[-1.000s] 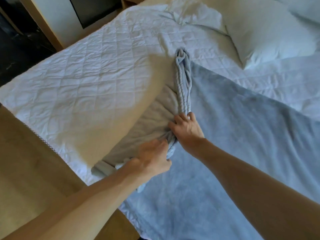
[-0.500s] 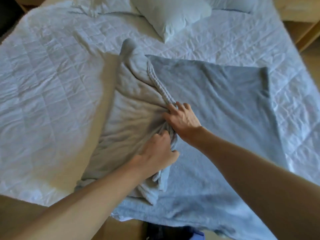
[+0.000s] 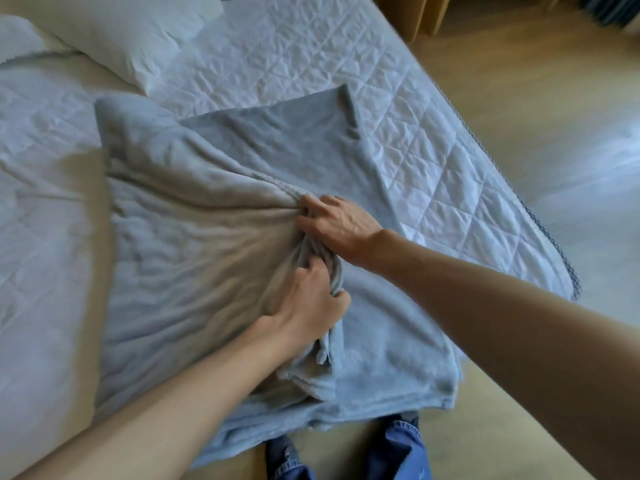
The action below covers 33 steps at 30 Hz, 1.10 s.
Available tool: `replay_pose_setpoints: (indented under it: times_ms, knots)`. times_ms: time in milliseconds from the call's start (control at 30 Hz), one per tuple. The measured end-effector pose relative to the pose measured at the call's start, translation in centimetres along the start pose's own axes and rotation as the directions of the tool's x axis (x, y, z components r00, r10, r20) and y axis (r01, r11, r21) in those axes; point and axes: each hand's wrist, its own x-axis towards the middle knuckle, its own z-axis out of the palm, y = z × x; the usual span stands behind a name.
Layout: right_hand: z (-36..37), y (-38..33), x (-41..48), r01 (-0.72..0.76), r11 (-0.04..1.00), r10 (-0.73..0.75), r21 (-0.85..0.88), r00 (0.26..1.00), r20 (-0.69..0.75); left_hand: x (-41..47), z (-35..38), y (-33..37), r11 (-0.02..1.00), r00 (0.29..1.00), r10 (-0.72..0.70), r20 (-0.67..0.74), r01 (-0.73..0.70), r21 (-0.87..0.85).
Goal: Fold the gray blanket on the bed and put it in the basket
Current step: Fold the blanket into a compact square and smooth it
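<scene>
The quilted white bed (image 3: 415,150) carries the gray blanket (image 3: 194,237), spread across it and partly doubled over. It looks fleecy, limp and light. I judge it will sag wherever unsupported, so the gathered edge is the place to hold. My left hand (image 3: 311,303) curls round that bunch; my right hand (image 3: 337,220) pinches it just beyond.

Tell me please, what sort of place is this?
Most likely a bedroom. A bed with a white quilted cover fills the view, a white pillow lies at its head, and a gray blanket is spread on it. Wooden floor runs beside the bed.
</scene>
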Motion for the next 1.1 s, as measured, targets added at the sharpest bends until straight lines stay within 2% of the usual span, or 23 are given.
replay_pose_setpoints:
  times_ms: [167, 400, 600, 833, 933, 1100]
  knots:
    - [-0.6, 4.9, -6.0, -0.024, 1.000, 0.024, 0.002, 1.000, -0.013, 0.6, 3.7, 6.0, 1.000, 0.991, -0.004, 0.130, 0.004, 0.001]
    - [-0.5, 7.6, -11.7, -0.022, 0.999, 0.023, 0.033, 0.999, -0.028, 0.6, 7.3, 10.0, 0.998, 0.963, -0.018, 0.270, -0.001, 0.070]
    - [-0.7, 9.4, -16.1, -0.068, 0.995, 0.067, 0.069, 0.998, 0.010, 0.2, 10.5, 13.2, 0.992, 0.951, 0.009, 0.310, -0.047, 0.116]
    - [1.4, 8.9, -18.9, -0.170, 0.977, 0.146, 0.131, 0.973, 0.179, 0.5, 14.8, 12.7, 0.957, 0.948, -0.037, 0.316, -0.058, 0.284]
    - [1.9, 8.7, -19.6, -0.220, 0.963, 0.177, 0.157, 0.953, 0.247, 0.7, 15.7, 12.3, 0.960, 0.950, -0.024, 0.310, -0.065, 0.273]
    - [1.6, 8.2, -20.8, -0.312, 0.899, 0.263, 0.309, 0.946, 0.189, 0.7, 15.5, 11.9, 0.966, 0.923, 0.075, 0.378, -0.161, 0.200]
